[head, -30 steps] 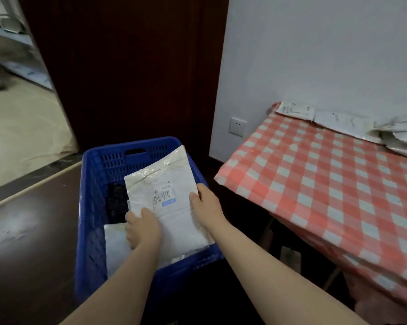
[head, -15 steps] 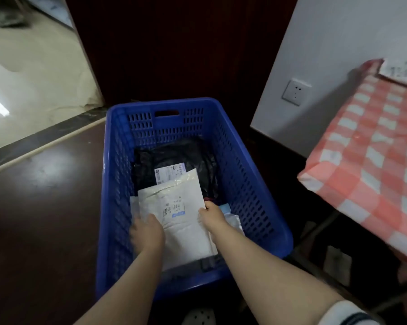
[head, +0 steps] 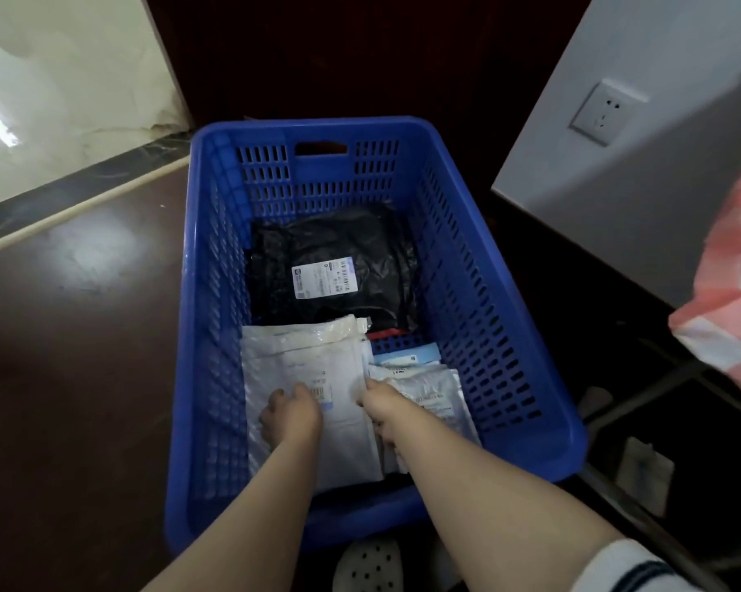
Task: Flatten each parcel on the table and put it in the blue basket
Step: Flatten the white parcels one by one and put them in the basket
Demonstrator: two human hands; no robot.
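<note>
The blue basket [head: 467, 232] stands on the dark floor in front of me. A white padded parcel [head: 300, 361] lies flat at its near left on the bottom. My left hand [head: 292, 414] rests on the parcel's label, fingers curled on it. My right hand [head: 379, 405] grips the parcel's right edge. A black parcel [head: 360, 245] with a white label lies at the far end. More white parcels [head: 428, 390] lie under my right wrist, partly hidden.
The corner of the table with its red-checked cloth [head: 727, 301] hangs at the right edge. A white wall with a socket [head: 603, 113] is behind it. My shoe [head: 369, 566] shows below the basket. Dark floor lies to the left.
Both hands have lowered the white parcel from above the basket rim down onto its bottom. My view has tilted downward, so the table has slid out to the right.
</note>
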